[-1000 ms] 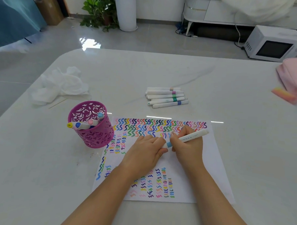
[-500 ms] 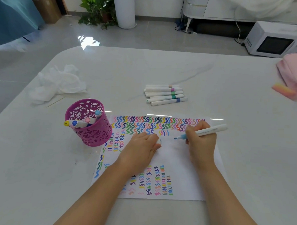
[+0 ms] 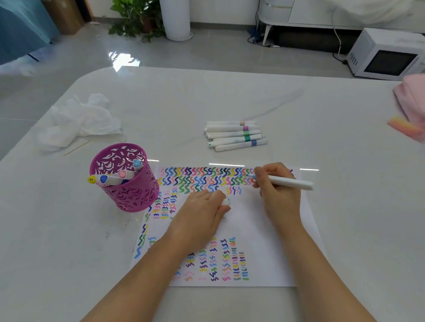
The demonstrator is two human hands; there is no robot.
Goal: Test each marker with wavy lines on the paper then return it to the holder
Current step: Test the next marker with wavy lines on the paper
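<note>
A white paper (image 3: 250, 225) covered with rows of coloured wavy lines lies on the table. My right hand (image 3: 277, 193) grips a white marker (image 3: 291, 182) with its light-blue tip near the upper right rows of the paper. My left hand (image 3: 202, 214) rests on the paper, fingers closed around the marker's white cap (image 3: 225, 201). A magenta cut-out holder (image 3: 124, 177) stands left of the paper with several markers inside. Several white markers (image 3: 235, 135) lie in a bundle beyond the paper.
A crumpled white tissue (image 3: 79, 121) and a thin stick lie at the far left. A pink pouch (image 3: 421, 101) and a pink-orange eraser (image 3: 406, 128) sit at the right edge. A microwave (image 3: 386, 55) and a potted plant stand on the floor beyond.
The cap came off the marker and stayed in my left hand. My right hand moved up and to the right with the uncapped marker, toward the top rows.
</note>
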